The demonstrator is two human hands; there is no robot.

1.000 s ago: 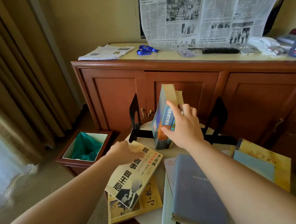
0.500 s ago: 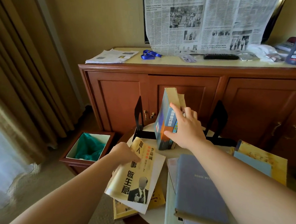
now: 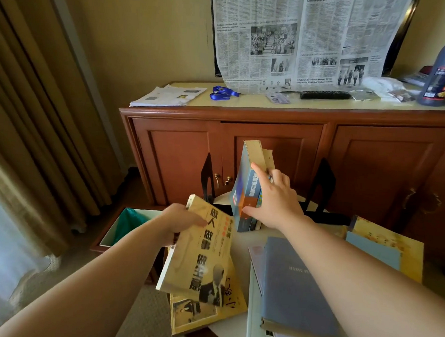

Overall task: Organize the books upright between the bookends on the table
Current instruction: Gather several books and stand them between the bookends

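Wooden cabinet (image 3: 295, 157): the landmark; everything below is placed against it.
Worktop (image 3: 246, 237): pale and round, in front of the cabinet, crowded with books lying flat.
Grey book (image 3: 297, 287): largest loose one, flat, nearer the viewer than the bookends; its near end seems to overhang the pile under it, so a knock from an arm could tip it off.
Yellow book (image 3: 203, 250): lifted off the worktop, tilted, in front of the cabinet's left door. It could catch the upright books as it goes in.
Upright books (image 3: 249, 185): two or three standing before the cabinet's middle, leaning slightly. Nothing props them on their left, so they would likely topple if let go.
Bookends: left bookend (image 3: 208, 178) and right bookend (image 3: 324, 185), black, set well apart either side of the upright books. The wide gap invites sliding.
Right hand (image 3: 274, 197): fingers spread straight, pressing the upright books steady.
Left hand (image 3: 179, 220): grasping the yellow book by its left edge; a one-edge grip may slip.
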